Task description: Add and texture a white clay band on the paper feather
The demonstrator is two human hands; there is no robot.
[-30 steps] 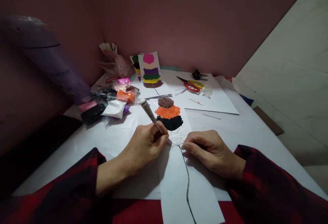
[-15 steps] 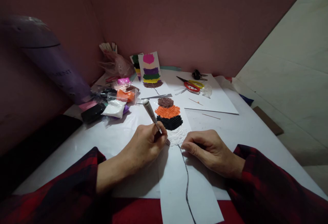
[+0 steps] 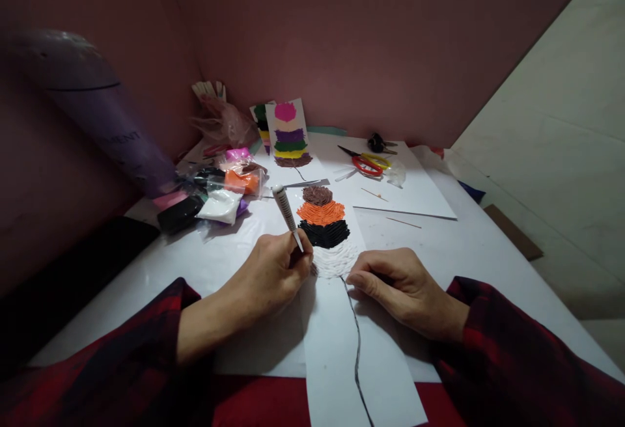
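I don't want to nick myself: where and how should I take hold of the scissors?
Probably best by the red and yellow handle loops, coming with the right hand from the near side. The scissors lie on a white sheet with the loops nearer the person and the blades pointing away to the far left. Mind the clear plastic beside the loops.

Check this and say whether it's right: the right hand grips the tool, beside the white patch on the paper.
Wrong on one point, which hand. The head view shows the left hand gripping the tool, beside the white patch on the paper.
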